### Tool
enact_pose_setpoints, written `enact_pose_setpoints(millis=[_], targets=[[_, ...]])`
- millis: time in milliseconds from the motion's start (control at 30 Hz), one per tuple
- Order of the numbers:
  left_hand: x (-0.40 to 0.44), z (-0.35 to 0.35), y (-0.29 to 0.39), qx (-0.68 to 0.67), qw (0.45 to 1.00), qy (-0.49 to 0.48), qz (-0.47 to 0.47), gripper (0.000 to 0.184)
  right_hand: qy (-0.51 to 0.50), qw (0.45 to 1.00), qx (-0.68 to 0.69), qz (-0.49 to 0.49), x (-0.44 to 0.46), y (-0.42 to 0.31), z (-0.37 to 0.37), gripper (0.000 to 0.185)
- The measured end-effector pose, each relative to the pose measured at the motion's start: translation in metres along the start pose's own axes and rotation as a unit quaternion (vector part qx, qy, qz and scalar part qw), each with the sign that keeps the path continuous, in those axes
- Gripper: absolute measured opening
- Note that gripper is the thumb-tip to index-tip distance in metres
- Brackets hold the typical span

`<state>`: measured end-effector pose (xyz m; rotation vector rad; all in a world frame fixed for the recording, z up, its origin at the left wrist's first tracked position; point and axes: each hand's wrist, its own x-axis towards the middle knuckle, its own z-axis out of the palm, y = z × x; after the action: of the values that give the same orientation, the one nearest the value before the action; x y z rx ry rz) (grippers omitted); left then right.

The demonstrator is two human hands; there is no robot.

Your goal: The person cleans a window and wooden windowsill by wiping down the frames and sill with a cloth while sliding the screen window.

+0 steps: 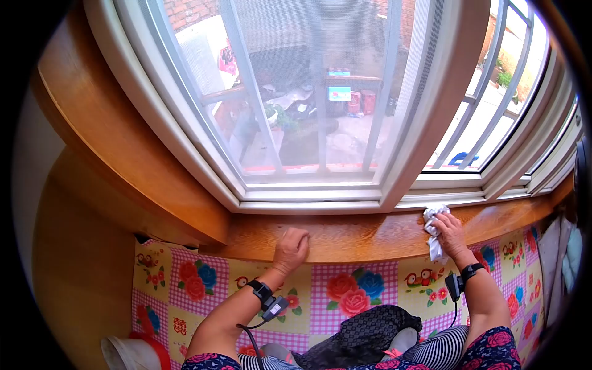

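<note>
My right hand (451, 234) presses a crumpled white cloth (436, 242) onto the wooden windowsill (345, 237), close under the window frame. Part of the cloth hangs over the sill's front edge. Farther left, my left hand (291, 250) rests on the same sill with its fingers curled in, and I see nothing in it. Each wrist wears a black strap with a small device and a cable.
A white-framed window (308, 194) with a screen and bars rises behind the sill. Wood trim (123, 160) curves along the left. Below lies a flowered, checked covering (354, 290) with dark patterned fabric (364, 336) on it. A whitish bucket (126, 354) stands lower left.
</note>
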<state>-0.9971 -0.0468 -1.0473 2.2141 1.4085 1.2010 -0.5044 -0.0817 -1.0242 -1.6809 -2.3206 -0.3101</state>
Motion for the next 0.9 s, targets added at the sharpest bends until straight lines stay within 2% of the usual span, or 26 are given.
enact_pose_setpoints(millis=[33,233,467,667,767,900], targets=[[0.000,0.000,0.001,0.003,1.000,-0.001,0.000,0.011,0.021,0.999,-0.021,0.011,-0.005,0.007,0.005,0.028],[0.001,0.001,0.005,0.052,0.998,-0.013,0.024,0.010,0.046,0.988,0.078,0.121,-0.011,0.012,0.025,0.033],[0.000,0.001,0.015,0.115,0.992,-0.028,0.042,0.009,0.069,0.989,0.050,0.117,-0.003,-0.009,0.027,0.039],[-0.001,0.002,0.014,0.126,0.990,-0.035,0.056,0.010,0.109,0.984,0.024,0.138,-0.006,-0.012,0.037,0.030],[-0.002,0.002,0.015,0.132,0.989,-0.043,0.050,0.011,0.085,0.985,0.035,0.149,-0.007,-0.010,0.038,0.034],[-0.002,0.002,0.015,0.130,0.989,-0.043,0.049,0.012,0.105,0.983,0.020,0.151,-0.007,-0.012,0.040,0.030]])
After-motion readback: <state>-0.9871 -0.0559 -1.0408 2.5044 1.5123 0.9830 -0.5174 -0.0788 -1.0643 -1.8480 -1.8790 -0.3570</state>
